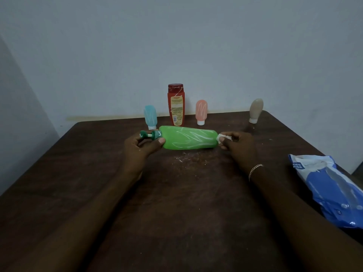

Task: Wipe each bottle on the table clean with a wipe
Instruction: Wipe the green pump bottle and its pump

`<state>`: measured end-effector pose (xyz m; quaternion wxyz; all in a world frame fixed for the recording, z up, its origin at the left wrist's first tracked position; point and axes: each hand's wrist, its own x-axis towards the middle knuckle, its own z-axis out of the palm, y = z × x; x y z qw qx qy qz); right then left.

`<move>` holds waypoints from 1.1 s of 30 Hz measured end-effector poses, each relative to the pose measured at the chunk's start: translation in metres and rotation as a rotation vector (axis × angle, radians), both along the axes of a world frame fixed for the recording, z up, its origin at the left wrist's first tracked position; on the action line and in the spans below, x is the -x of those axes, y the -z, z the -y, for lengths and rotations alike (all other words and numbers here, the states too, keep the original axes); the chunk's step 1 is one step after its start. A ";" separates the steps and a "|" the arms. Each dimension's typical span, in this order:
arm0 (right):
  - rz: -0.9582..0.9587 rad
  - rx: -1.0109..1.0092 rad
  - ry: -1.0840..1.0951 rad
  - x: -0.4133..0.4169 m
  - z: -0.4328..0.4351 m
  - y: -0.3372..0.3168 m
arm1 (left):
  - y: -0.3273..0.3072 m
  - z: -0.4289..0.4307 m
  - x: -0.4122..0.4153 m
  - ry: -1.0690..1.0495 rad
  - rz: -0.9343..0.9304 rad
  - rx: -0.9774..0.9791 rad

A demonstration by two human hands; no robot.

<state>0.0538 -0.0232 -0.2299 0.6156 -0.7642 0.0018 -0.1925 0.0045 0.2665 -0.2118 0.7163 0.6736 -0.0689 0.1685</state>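
Our left hand (140, 147) is wrapped round the pump neck of the green bottle (188, 139), and our right hand (237, 144) pinches a balled-up wipe (223, 138) against its base. It's held sideways above the table (176, 203), pump pointing left, in front of four standing bottles.

Both arms reach forward over the table (98, 163). Left hand (140, 147) is curled shut near the far middle, thumb pointing right. Right hand (234, 143) sits level with it, fingertips (223, 143) pinched together, chain on the wrist.
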 end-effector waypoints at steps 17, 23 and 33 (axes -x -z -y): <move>0.165 0.532 0.161 0.014 -0.027 -0.005 | 0.001 -0.012 -0.002 -0.041 0.000 -0.150; 0.131 0.437 0.188 0.007 -0.017 -0.011 | 0.002 -0.011 -0.003 -0.023 -0.034 -0.144; 0.195 0.604 0.144 0.008 -0.015 -0.013 | 0.003 -0.019 -0.005 0.012 -0.096 -0.072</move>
